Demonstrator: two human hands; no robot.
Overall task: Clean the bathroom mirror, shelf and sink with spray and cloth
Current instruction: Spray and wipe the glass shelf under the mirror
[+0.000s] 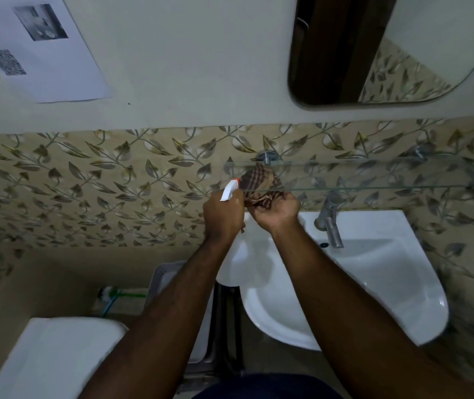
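Observation:
My left hand [222, 216] grips a white spray bottle [231, 260]; its white nozzle with an orange tip points up and left, and its round body hangs below my fist. My right hand [274, 213] holds a brown checked cloth [261, 181] bunched against the left end of the glass shelf [374, 174]. The two hands touch side by side. Below them is the white sink [374, 277] with its metal tap [329, 220]. The mirror [388, 47] hangs on the wall at the upper right.
A leaf-patterned tile band runs across the wall behind the shelf. A printed sheet [34, 44] is stuck to the wall at the upper left. A white toilet cistern [54, 358] stands at the lower left, with a pale bin [166, 277] beside the sink.

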